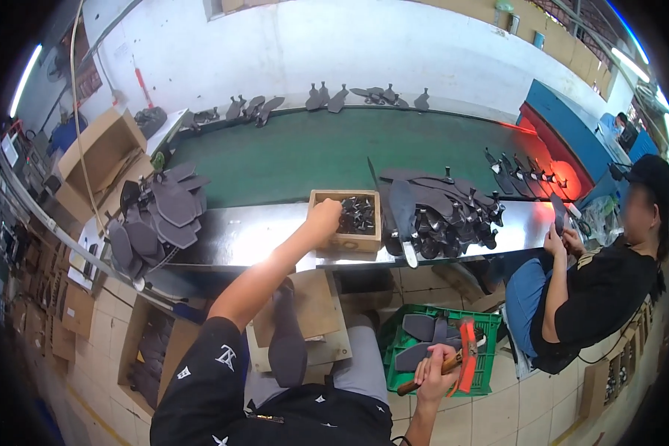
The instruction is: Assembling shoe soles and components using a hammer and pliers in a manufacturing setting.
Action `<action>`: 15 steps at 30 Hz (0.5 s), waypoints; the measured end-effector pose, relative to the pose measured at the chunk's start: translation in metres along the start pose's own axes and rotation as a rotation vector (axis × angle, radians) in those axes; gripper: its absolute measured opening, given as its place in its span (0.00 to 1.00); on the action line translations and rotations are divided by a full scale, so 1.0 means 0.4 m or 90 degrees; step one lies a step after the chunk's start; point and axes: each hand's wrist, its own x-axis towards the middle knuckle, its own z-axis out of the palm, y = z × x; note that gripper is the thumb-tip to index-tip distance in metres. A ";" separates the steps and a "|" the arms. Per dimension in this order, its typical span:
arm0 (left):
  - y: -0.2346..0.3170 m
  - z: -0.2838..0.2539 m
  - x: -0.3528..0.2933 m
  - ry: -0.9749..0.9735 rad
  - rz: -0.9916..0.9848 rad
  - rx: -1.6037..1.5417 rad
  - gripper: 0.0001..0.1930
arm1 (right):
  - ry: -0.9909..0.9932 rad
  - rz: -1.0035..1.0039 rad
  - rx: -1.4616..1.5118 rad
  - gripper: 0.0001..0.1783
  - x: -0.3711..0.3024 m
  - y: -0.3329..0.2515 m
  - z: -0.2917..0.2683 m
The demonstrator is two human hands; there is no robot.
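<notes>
My left hand (325,220) reaches over the left side of an open wooden box (351,242) on the metal bench edge. The fingers are bent down among small dark parts (359,214), and the tips are hidden. Low on the right, my right hand (436,369) is closed round the wooden handle of what looks like a hammer (412,386). An orange-red piece (467,357) stands at the handle's far end. In front of me, a dark grey shoe sole (287,338) leans against a wooden block (327,316).
Stacks of dark soles lie left (172,201) and right (438,195) of the box. Behind runs a green conveyor belt (275,152). A green crate (490,327) holds more soles. At right, a co-worker (602,286) holds a sole (558,210). Cardboard boxes (108,149) stand left.
</notes>
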 end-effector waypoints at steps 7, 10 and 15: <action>0.012 -0.114 -0.074 -0.004 -0.066 -0.366 0.09 | -0.092 0.013 -0.075 0.08 0.060 0.001 0.040; 0.021 -0.171 -0.124 0.053 -0.140 -0.427 0.09 | -0.171 -0.002 -0.114 0.10 0.096 -0.007 0.078; 0.178 -0.286 -0.352 0.334 0.103 -0.446 0.09 | -0.268 0.016 -0.113 0.20 0.117 -0.095 0.216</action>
